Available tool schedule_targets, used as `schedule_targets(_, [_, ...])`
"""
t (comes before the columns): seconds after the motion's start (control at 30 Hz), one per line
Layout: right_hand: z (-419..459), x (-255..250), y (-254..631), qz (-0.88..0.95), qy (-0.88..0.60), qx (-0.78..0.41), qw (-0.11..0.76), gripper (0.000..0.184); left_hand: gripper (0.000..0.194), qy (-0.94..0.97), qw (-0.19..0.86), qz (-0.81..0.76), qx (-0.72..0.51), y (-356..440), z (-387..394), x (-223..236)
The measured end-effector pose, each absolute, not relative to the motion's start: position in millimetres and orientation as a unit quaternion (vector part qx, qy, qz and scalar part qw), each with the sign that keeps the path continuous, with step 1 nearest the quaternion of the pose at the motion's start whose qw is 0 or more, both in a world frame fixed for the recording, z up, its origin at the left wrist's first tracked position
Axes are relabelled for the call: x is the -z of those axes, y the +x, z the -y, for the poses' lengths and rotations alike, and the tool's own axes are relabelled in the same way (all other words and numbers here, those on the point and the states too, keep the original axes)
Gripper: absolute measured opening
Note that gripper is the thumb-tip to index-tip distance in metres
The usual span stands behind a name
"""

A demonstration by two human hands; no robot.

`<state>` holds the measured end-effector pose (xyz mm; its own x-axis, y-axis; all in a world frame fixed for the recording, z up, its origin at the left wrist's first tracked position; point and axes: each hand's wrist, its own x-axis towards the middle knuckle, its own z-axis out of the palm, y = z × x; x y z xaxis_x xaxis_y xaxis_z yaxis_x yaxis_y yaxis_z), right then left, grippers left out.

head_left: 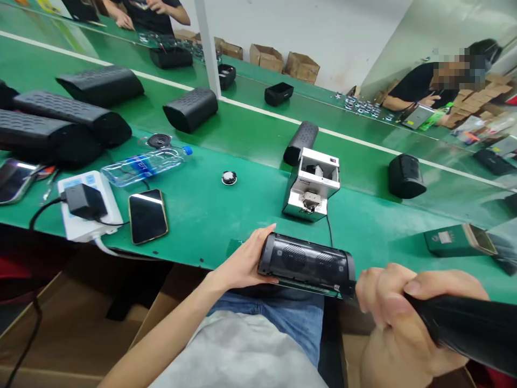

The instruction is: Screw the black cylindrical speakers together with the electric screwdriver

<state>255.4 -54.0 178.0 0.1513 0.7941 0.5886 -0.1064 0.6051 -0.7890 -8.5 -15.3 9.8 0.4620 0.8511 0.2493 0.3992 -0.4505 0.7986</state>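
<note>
My left hand [244,261] is closed around the left end of a black speaker [307,261], at the front edge of the green bench. The long side with two round perforated areas faces up. My right hand [398,310] grips a thick black screwdriver [468,326], probably electric, large and close to the camera. Its front end points at the speaker's right end; whether the tip touches cannot be made out. Just behind the speaker stands a small white-and-black screw feeder [317,188] with a cable.
A round silvery part [229,178], a phone [148,216], a water bottle [145,164] and a white power strip [86,205] lie on the left. Several black speaker housings [99,86] stand along the bench. A green box [460,241] is at right. Co-workers [424,86] sit across.
</note>
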Motion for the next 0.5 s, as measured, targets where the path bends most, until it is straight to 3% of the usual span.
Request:
schedule_targets(0.2, [42.8, -177.9, 260.4, 0.601, -0.271, -0.361, 0.659, 0.023, 0.137, 0.783, 0.339, -0.402, -0.333, -8.4, 13.2, -10.6])
schedule_targets(0.33, [28.0, -208.9, 269.6, 0.617, -0.227, -0.409, 0.633, 0.018, 0.134, 0.771, 0.349, -0.410, -0.339, -7.1, 12.0, -10.6])
schedule_targets(0.5, [-23.6, -253.6, 264.4, 0.584, -0.178, -0.276, 0.742, 0.020, 0.137, 0.774, 0.344, -0.407, -0.342, -6.0, 11.2, -10.1])
